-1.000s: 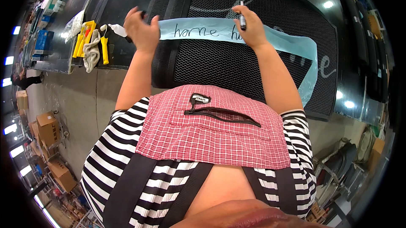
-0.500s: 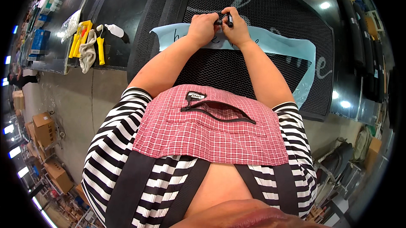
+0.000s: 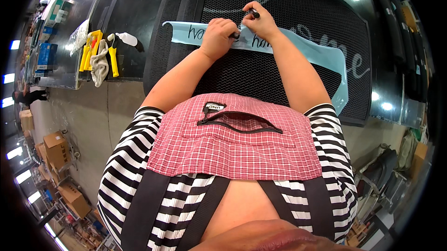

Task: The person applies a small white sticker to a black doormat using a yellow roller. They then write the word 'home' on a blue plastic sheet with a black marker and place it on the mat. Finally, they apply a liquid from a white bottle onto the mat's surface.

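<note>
Gripped in the right hand (image 3: 263, 22), a black marker (image 3: 254, 13); in the left hand (image 3: 218, 37), a dark cylinder (image 3: 234, 35). Beneath both, blue film (image 3: 298, 45) across the mat (image 3: 251, 70), bending near its right edge. Possible ink (image 3: 260, 43) smears from careless rubbing.

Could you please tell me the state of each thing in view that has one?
Left hand: curled around a short black cylinder.
Right hand: closed, holding a slim black marker; capped or not, unclear.
Light-blue plastic strip: lettered, lying across the mat, bent at the right.
Black mesh mat: spread out, pale script on it.
Red-and-white checked apron: worn, pocket unzipped.
White plastic bottle: lying on its side.
Grey cloth: crumpled.
</note>
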Tool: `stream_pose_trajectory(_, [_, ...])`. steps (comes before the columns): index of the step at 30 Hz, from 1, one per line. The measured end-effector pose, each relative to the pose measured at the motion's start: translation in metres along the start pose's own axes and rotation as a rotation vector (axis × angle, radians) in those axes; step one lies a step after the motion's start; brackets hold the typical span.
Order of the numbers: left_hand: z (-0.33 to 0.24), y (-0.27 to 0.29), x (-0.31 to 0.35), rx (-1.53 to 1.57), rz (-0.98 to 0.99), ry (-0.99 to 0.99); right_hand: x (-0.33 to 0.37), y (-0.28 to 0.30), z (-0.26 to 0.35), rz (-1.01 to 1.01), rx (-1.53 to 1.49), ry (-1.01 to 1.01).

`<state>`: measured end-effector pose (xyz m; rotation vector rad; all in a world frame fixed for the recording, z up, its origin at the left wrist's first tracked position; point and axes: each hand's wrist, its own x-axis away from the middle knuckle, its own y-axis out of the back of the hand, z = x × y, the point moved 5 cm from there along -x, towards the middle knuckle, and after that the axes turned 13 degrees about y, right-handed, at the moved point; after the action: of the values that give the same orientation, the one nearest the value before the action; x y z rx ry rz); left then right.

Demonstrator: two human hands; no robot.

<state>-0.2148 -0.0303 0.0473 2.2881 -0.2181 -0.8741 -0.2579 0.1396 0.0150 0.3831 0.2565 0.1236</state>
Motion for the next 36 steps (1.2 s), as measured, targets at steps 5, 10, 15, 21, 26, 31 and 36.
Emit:
stream_pose_trajectory(5, [-0.004,0.015,0.017,0.125,0.063,0.197,0.0,0.005,0.0,-0.089,0.048,0.077])
stream_pose_trajectory(10, [-0.025,0.062,0.068,0.079,0.084,0.238,-0.004,0.02,-0.023,-0.171,0.114,0.072])
stream_pose_trajectory(15, [0.024,0.159,0.168,0.539,0.339,0.901,-0.008,0.03,-0.021,-0.152,0.023,-0.119])
stream_pose_trajectory(21, [0.135,0.267,0.347,0.655,0.399,1.679,-0.011,0.029,-0.028,-0.145,-0.102,-0.075])
stream_pose_trajectory(26, [0.234,0.261,0.49,-0.204,0.159,1.845,-0.011,0.025,-0.01,-0.175,-0.17,0.111])
stream_pose_trajectory(31, [0.288,0.202,0.397,0.395,-1.352,1.66,0.004,0.05,-0.01,-0.24,-0.171,0.232])
stream_pose_trajectory(36, [0.315,0.239,0.44,0.306,-1.512,1.55,0.009,0.009,0.079,-0.326,0.572,0.469])
